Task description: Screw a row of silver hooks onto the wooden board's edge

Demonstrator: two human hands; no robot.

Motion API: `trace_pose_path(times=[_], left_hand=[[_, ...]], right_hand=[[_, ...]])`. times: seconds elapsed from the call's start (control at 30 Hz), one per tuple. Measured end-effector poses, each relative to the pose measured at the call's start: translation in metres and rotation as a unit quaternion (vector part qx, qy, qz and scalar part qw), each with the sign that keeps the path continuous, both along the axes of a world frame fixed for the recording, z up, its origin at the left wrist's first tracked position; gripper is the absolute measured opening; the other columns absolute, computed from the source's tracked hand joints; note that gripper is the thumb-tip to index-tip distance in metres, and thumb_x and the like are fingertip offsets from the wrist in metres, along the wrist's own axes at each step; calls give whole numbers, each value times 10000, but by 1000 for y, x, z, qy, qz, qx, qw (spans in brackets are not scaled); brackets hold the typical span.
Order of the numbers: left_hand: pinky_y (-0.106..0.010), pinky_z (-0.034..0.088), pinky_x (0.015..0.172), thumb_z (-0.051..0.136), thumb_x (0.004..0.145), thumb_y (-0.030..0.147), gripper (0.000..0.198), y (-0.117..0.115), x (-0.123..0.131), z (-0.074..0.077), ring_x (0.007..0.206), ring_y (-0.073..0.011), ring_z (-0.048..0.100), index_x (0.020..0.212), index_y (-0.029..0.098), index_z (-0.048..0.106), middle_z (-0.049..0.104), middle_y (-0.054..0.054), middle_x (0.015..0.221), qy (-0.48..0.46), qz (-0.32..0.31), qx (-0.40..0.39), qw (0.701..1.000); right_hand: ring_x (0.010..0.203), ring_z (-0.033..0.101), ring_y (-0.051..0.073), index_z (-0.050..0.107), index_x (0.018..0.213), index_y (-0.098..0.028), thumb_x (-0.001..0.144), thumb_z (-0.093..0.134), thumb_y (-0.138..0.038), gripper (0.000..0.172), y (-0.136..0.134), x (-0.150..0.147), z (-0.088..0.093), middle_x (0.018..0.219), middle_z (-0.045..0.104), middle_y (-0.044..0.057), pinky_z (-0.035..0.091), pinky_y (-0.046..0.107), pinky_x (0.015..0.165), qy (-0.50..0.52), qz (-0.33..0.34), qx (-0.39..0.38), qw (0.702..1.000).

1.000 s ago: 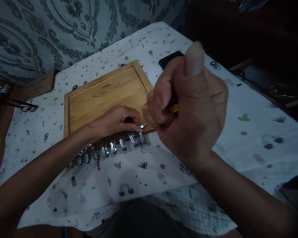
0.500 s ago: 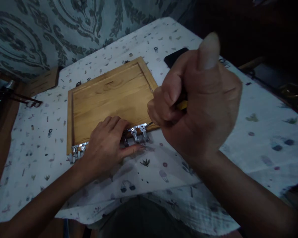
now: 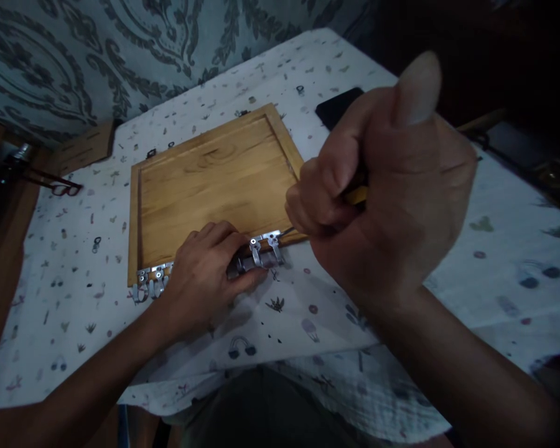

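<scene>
A framed wooden board (image 3: 214, 180) lies flat, with metal clips (image 3: 264, 246) fixed along its near edge and more metal clips (image 3: 154, 279) at its near left corner. My left hand (image 3: 205, 274) is closed over that edge between them, fingers on the wood and thumb below the clips. My right hand (image 3: 392, 180) is wrapped round a screwdriver (image 3: 287, 231). Its thin shaft points left to the rightmost clip, and a bit of yellow handle shows in the fist. Whether the tip touches a screw, I cannot tell.
A patterned white cloth (image 3: 448, 292) covers the table. Beyond my right hand lies a dark flat object (image 3: 338, 106), perhaps a phone. Red-framed glasses (image 3: 65, 188) and a piece of cardboard (image 3: 86, 149) lie at the left. A patterned curtain (image 3: 135, 50) hangs behind.
The view has shifted slightly. My right hand appears a little further right and up, still round the screwdriver. My left hand keeps its hold on the board's edge.
</scene>
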State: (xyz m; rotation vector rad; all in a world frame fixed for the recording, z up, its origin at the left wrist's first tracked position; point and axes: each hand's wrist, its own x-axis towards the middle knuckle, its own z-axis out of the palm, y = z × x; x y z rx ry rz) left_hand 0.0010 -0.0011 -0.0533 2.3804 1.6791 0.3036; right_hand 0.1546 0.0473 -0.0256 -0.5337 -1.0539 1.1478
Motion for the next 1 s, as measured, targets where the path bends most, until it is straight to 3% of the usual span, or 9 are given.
trace_pose_path(times=[0.2,0.33,0.47,0.53,0.63,0.73,0.87,1.0], left_hand=[[-381,478,733,655,800,480,346,3,-2,0,849,-220,587,931,160,670,643,-52,920,6,-16,5,1000],[-385,469,730,634,810,499,357,3,-2,-1,845,-225,589,946,172,677,652,-55,928,23,-25,8,999],[-436,456,797,621,787,572,510,0,-7,10,958,-279,585,1110,179,653,666,-79,1029,36,-15,-10,999],[-423,467,844,619,774,600,597,1,-18,20,1013,-275,584,1198,179,615,661,-85,1068,-33,18,-47,998],[-327,505,848,541,857,558,456,12,-52,26,994,-198,620,1134,212,647,670,-50,1069,-136,84,-85,984],[-328,538,801,490,932,419,328,44,-108,20,917,-170,642,1066,165,648,676,-58,1020,-101,158,-38,981],[-415,538,866,556,908,352,332,103,-192,11,1011,-201,611,1169,148,574,605,-94,1169,-44,284,42,957],[-430,535,878,562,904,349,360,152,-247,2,1043,-212,600,1206,153,555,585,-101,1209,-15,352,70,933]], right_hand=[[361,297,60,432,515,-233,910,357,-661,587,1,0,-1,462,345,-62,291,236,365,-13,-5,9,1000],[346,312,72,443,518,-232,939,383,-593,558,4,1,-3,442,352,-61,278,261,341,1,8,24,1000],[352,301,88,486,539,-226,927,539,-415,434,4,2,-4,450,357,-59,239,281,334,20,32,7,999],[356,275,89,500,548,-224,910,569,-376,399,1,3,-2,453,344,-59,211,277,333,28,40,-15,999],[350,242,75,513,548,-211,872,607,-441,408,-3,4,2,434,306,-66,192,255,342,28,48,-56,997],[360,264,82,513,547,-209,871,583,-461,417,-3,5,-1,425,300,-56,204,241,346,12,50,-73,996],[340,251,93,490,531,-220,876,515,-509,451,1,4,-9,403,264,-46,212,252,330,-2,36,-91,995],[341,254,110,448,518,-241,837,533,-550,452,0,7,-16,403,242,-32,212,292,333,-5,-7,-168,986]])
